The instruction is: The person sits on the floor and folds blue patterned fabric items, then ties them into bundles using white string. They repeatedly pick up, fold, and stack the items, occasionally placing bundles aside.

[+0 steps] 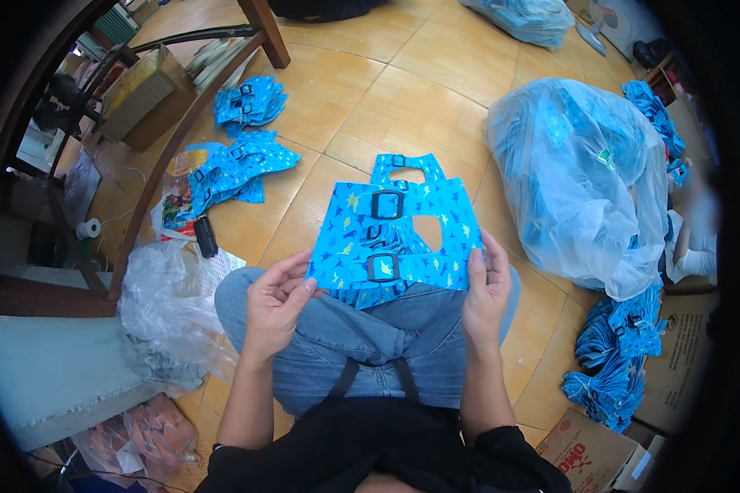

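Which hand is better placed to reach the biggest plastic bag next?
Probably the right hand: its grip is on the right edge of the blue cloth, nearer the bag. The left hand holds the opposite edge.

Workroom with bundled fabric pieces (610, 393)

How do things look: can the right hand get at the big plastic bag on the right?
Probably yes, after letting go: the right hand is pinching the blue patterned fabric piece, but nothing seems to stand between it and the big plastic bag.
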Demonstrator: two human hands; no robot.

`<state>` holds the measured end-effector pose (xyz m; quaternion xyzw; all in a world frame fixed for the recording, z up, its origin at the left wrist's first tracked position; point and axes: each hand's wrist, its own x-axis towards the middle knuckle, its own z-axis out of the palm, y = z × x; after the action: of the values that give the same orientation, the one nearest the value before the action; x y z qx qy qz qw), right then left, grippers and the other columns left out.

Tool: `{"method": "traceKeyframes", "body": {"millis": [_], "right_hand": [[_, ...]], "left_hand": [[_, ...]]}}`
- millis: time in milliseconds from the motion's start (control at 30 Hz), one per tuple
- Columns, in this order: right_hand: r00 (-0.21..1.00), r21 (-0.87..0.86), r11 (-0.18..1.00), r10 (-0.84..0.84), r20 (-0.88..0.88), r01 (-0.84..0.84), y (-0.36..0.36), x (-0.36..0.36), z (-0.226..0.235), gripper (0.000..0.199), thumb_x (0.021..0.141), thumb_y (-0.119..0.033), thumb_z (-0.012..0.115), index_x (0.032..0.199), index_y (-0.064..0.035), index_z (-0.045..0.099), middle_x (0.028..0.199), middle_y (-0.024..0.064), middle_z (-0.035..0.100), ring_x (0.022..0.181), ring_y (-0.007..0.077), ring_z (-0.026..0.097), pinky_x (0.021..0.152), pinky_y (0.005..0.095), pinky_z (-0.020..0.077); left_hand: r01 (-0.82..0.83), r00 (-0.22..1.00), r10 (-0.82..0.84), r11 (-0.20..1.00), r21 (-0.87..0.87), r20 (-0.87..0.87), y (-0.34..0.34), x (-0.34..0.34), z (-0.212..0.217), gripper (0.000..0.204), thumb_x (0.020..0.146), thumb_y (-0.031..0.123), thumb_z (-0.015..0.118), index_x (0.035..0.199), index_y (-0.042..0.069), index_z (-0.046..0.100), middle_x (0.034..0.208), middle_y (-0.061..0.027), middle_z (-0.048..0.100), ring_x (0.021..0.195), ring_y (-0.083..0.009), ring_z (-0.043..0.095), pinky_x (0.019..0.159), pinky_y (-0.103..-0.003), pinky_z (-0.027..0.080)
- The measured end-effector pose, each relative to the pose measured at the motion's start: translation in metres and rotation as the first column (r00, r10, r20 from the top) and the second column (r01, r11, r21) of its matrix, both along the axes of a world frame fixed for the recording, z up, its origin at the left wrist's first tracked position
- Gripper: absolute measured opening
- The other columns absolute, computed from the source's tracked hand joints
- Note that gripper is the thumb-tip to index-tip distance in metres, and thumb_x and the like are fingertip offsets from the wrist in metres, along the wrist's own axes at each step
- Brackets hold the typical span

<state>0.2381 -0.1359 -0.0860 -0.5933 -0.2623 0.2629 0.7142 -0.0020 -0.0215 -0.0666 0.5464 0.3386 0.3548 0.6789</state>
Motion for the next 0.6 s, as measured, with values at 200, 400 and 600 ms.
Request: {"method": "traceKeyframes", "body": {"millis": [200,400,600], "right_hand": [[1.0,-0.005,1.0,-0.004,-0.001,0.004,-0.0002,0.0006,0.0004,0.035,0.098,-0.014,0.05,0.128,0.0034,0.047,0.118,0.0104,0.059,0.106,0.0123,0.055,0.092,0.0267,0.0428],[0.999,0.017,0.999,-0.037,0.005,0.037,0.0002,-0.0031,0.0056,0.037,0.096,-0.015,0.055,0.127,0.0041,0.049,0.113,0.011,0.06,0.102,0.0117,0.056,0.09,0.0261,0.0434],[0.992,0.027,1.0,0.007,0.126,-0.011,-0.0079,-0.0083,0.0074,0.028,0.096,-0.013,0.055,0.118,0.0018,0.049,0.103,0.0068,0.06,0.092,0.0095,0.054,0.083,0.0243,0.0434]], "left_hand": [[0.006,1.0,-0.006,0.999,0.034,0.01,0.0008,-0.0013,-0.0011,0.036,0.091,-0.002,0.053,0.127,-0.006,0.05,0.114,-0.0143,0.063,0.097,-0.017,0.064,0.081,-0.029,0.054],[-0.002,1.0,0.001,0.999,0.044,0.016,0.002,-0.0018,-0.0002,0.036,0.09,-0.003,0.052,0.126,-0.006,0.05,0.114,-0.015,0.062,0.097,-0.0172,0.064,0.08,-0.03,0.054],[-0.067,0.998,0.065,0.993,0.099,0.023,0.0014,-0.0014,0.0024,0.036,0.09,-0.001,0.056,0.126,-0.004,0.052,0.105,-0.0105,0.064,0.096,-0.0147,0.06,0.087,-0.028,0.047]]}}
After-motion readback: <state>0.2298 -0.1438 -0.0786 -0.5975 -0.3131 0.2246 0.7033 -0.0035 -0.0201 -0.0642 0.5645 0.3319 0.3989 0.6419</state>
